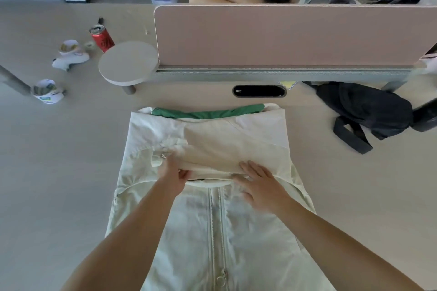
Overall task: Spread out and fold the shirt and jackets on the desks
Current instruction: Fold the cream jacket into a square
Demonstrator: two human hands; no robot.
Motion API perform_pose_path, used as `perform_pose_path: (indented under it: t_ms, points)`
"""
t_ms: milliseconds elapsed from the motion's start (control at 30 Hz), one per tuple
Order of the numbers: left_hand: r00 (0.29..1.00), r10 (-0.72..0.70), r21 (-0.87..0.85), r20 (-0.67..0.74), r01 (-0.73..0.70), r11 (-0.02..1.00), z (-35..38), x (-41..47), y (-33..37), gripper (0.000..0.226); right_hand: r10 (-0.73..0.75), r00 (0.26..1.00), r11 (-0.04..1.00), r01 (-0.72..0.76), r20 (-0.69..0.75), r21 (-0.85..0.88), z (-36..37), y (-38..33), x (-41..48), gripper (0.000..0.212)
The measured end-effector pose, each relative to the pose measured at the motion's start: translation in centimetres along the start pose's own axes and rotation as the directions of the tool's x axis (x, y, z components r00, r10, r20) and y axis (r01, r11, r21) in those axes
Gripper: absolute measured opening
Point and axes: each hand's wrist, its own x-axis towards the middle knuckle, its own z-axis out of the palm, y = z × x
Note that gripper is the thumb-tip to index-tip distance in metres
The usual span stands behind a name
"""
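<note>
Head view, jacket: a cream jacket (pixel 212 231) is laid zipper-up on the desk (pixel 71 172), with a beige folded layer across its far part.
Left hand: the fold's near edge is gripped by the left hand (pixel 173 172), its fingers tucked under the cloth.
Right hand: the right hand (pixel 260 186) is laid flat on the fold, fingers spread.
Far end: green fabric (pixel 208 112) is seen there.
Surroundings: a black bag (pixel 364 106) is seen to the right — a red can (pixel 101 38) far left.

jacket (pixel 212 220) matt cream cloth w/ metal zip, desk (pixel 59 172) smooth matt, can (pixel 102 38) glossy metal
</note>
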Motion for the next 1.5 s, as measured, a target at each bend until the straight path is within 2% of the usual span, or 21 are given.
perform_pose_path:
  t_ms: [100, 200, 267, 300, 333, 400, 467, 567, 633, 700, 733, 833, 900, 967, 1033, 1100, 1167, 1267, 1400, 1433, 1500]
  points:
    - [1.0, -0.011, 0.081, -0.017, 0.013, 0.997, -1.6, 0.9, -0.8, 0.024, 0.031, 0.996, 0.999, -0.029, -0.079, 0.03, -0.2, 0.7, -0.1, 0.047]
    - [0.999, -0.051, 0.068, -0.008, 0.051, 0.996, -2.3, 0.8, -1.1, 0.02, 0.207, 0.947, 0.977, -0.189, -0.244, 0.096, -0.4, 1.7, -0.4, 0.038]
    - [0.996, -0.089, 0.211, 0.01, 0.085, 0.974, -3.1, 0.7, -1.1, 0.018, 0.356, 0.889, 0.934, -0.326, -0.288, 0.148, -0.5, 2.4, -0.5, 0.04]
    - [0.994, -0.105, 0.35, 0.012, 0.095, 0.932, -3.5, 0.4, -1.1, 0.014, 0.435, 0.858, 0.9, -0.403, -0.275, 0.166, -0.5, 2.7, -0.5, 0.047]
    - [0.991, -0.133, 0.503, 0.022, 0.104, 0.858, -3.8, 0.0, -0.9, 0.012, 0.507, 0.822, 0.862, -0.474, -0.258, 0.181, -0.6, 3.1, -0.6, 0.053]
    - [0.976, -0.214, 0.783, 0.045, 0.098, 0.614, -3.8, -1.0, -0.4, 0.03, 0.635, 0.736, 0.772, -0.588, -0.236, 0.242, -1.0, 3.6, -1.0, 0.056]
    - [0.951, -0.294, 0.917, 0.097, 0.029, 0.398, -2.1, -2.2, 0.2, 0.037, 0.749, 0.625, 0.658, -0.663, -0.222, 0.357, -1.6, 4.4, -1.6, 0.057]
    - [0.943, -0.232, 0.959, 0.24, -0.192, 0.21, 3.9, -3.3, 0.4, 0.029, 0.883, 0.453, 0.444, -0.721, -0.124, 0.531, -2.0, 6.0, -2.9, 0.053]
    - [0.912, -0.151, 0.924, 0.382, -0.371, 0.094, 9.4, -4.0, -0.3, 0.029, 0.942, 0.335, 0.281, -0.751, -0.022, 0.598, -1.6, 7.2, -3.7, 0.039]
    - [0.837, -0.07, 0.822, 0.542, -0.546, -0.164, 15.0, -4.1, -1.2, 0.035, 0.966, 0.255, 0.181, -0.76, 0.031, 0.625, -1.2, 8.4, -4.2, 0.025]
    - [0.787, -0.043, 0.748, 0.616, -0.6, -0.283, 17.8, -4.1, -1.8, 0.037, 0.969, 0.248, 0.185, -0.768, 0.019, 0.613, -0.9, 9.0, -4.4, 0.023]
    - [0.668, -0.027, 0.582, 0.743, -0.667, -0.465, 25.3, -2.4, -4.0, 0.044, 0.935, 0.331, 0.35, -0.807, -0.126, 0.475, 0.3, 10.5, -4.8, 0.018]
    - [0.621, -0.032, 0.5, 0.783, -0.658, -0.563, 29.4, -0.6, -6.4, 0.051, 0.882, 0.417, 0.471, -0.8, -0.22, 0.373, 1.4, 11.4, -5.1, 0.017]
    - [0.598, -0.055, 0.44, 0.8, -0.646, -0.624, 31.3, 0.5, -9.5, 0.056, 0.813, 0.507, 0.576, -0.771, -0.286, 0.272, 3.0, 12.3, -5.5, 0.027]
    - [0.578, -0.088, 0.407, 0.811, -0.666, -0.625, 31.0, 1.8, -12.7, 0.058, 0.728, 0.524, 0.66, -0.711, -0.442, 0.244, 4.6, 13.5, -6.0, 0.03]
    - [0.54, -0.093, 0.344, 0.836, -0.649, -0.678, 29.0, 3.5, -14.7, 0.06, 0.622, 0.511, 0.746, -0.618, -0.593, 0.25, 5.6, 14.3, -6.4, 0.029]
    - [0.465, -0.059, 0.269, 0.883, -0.606, -0.749, 27.4, 5.2, -15.3, 0.063, 0.558, 0.508, 0.803, -0.529, -0.657, 0.273, 6.1, 15.0, -6.7, 0.052]
    - [0.412, -0.036, 0.24, 0.911, -0.597, -0.765, 27.5, 5.9, -14.8, 0.067, 0.549, 0.57, 0.83, -0.461, -0.612, 0.315, 5.7, 15.6, -7.1, 0.055]
    - [0.436, 0.007, 0.277, 0.9, -0.557, -0.783, 28.1, 6.4, -13.9, 0.073, 0.64, 0.664, 0.762, -0.486, -0.386, 0.427, 4.3, 15.4, -7.9, 0.033]
    - [0.454, 0.01, 0.288, 0.891, -0.549, -0.785, 28.1, 6.4, -13.5, 0.075, 0.651, 0.68, 0.745, -0.488, -0.336, 0.455, 4.1, 15.1, -7.9, 0.035]
    - [0.471, 0.016, 0.308, 0.882, -0.55, -0.776, 27.9, 6.3, -12.9, 0.077, 0.625, 0.693, 0.774, -0.494, -0.359, 0.395, 4.5, 14.2, -7.8, 0.045]
